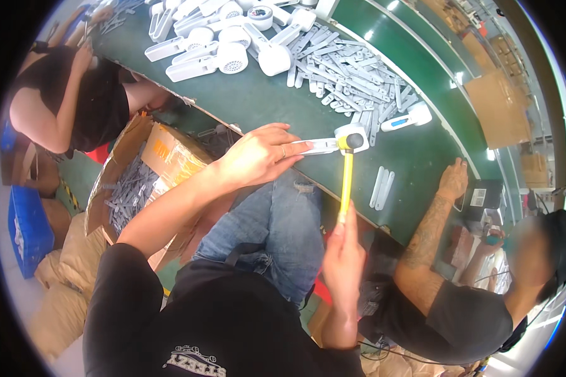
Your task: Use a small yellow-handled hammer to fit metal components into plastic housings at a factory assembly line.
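My left hand (264,154) grips the handle end of a white plastic housing (322,147), holding it down on the green worktable (264,107) near its front edge. Closed round the yellow shaft of a small mallet (346,182) is my right hand (344,257). The mallet's black and yellow head lies over the square end of the housing and hides part of it; whether the two touch I cannot tell. Two narrow grey strips (382,188) lie side by side to the right. Just beyond the housing sits another white piece with a blue strip (409,118).
A heap of grey strips (352,72) and a pile of white round-headed units (233,50) cover the table's far side. Left of my legs stands a cardboard box (170,154) of grey parts. Co-workers sit at left (69,94) and right (459,308). A green conveyor (409,44) runs behind.
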A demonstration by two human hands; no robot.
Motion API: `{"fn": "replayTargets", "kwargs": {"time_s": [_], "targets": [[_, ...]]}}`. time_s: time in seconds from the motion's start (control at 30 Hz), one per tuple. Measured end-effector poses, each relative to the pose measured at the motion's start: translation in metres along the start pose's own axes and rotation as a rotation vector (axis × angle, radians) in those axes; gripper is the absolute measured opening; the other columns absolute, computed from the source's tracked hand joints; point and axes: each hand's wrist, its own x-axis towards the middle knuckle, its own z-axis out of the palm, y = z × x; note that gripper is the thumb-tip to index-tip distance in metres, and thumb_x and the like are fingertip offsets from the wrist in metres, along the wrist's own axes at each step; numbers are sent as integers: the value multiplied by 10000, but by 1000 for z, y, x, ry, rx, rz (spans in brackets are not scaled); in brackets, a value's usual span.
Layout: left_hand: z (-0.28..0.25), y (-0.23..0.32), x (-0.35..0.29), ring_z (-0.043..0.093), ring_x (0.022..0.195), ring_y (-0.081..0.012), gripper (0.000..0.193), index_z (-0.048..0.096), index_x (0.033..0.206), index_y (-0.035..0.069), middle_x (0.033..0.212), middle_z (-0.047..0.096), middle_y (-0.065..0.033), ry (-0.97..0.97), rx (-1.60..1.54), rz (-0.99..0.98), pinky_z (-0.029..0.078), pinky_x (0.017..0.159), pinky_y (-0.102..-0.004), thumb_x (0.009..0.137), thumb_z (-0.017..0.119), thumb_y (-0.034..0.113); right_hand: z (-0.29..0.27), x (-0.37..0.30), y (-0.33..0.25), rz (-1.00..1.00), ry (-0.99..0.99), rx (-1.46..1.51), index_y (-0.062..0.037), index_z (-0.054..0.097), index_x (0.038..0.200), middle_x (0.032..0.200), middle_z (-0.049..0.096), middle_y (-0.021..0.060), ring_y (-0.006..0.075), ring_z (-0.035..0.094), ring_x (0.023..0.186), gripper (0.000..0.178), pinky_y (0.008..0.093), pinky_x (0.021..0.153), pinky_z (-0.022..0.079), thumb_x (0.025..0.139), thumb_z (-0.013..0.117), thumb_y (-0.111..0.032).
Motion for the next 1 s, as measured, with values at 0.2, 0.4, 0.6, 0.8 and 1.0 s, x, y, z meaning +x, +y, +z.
{"fn": "replayTargets", "kwargs": {"time_s": [0.2, 0.4, 0.6, 0.8, 1.0], "targets": [[1, 2, -3, 723, 992, -326, 339, 762, 1253, 95, 1039, 773, -104, -10, -28, -51, 562, 1057, -477, 915, 790, 116, 1, 4, -3, 44, -6, -15, -21, 428, 1612, 975, 700, 271, 432, 707, 796, 525, 434, 744, 564, 1100, 501, -115], [7, 14, -5, 691, 1112, -381, 816, 426, 1611, 120, 1142, 788, -112, 16, -194, -413, 551, 1034, -453, 896, 821, 119, -5, -7, -13, -104, -24, 51, -26, 444, 1607, 1059, 723, 288, 438, 743, 875, 522, 415, 737, 574, 1092, 505, -86], [6, 13, -6, 716, 1091, -318, 918, 296, 1650, 112, 1157, 798, -88, 23, -175, -467, 458, 1095, -451, 899, 823, 137, 3, 2, -10, -115, -72, 4, -92, 488, 1593, 1079, 726, 282, 451, 742, 915, 497, 473, 780, 583, 1099, 522, -138], [-33, 19, -29, 715, 1003, -199, 321, 779, 1204, 151, 1102, 794, -11, 226, 33, -211, 443, 970, -386, 889, 840, 140, -17, 15, 48, -159, 235, 309, 8, 487, 1581, 909, 667, 80, 136, 599, 725, 503, 301, 660, 525, 1124, 520, -200], [-144, -23, -127, 735, 953, -150, 375, 786, 1234, 116, 1195, 788, -71, 665, 205, -619, 598, 855, -285, 875, 852, 30, -44, 82, 94, -14, 409, 639, -119, 367, 1666, 745, 473, -4, 54, 383, 469, 527, 236, 384, 322, 1169, 445, -277]]}}
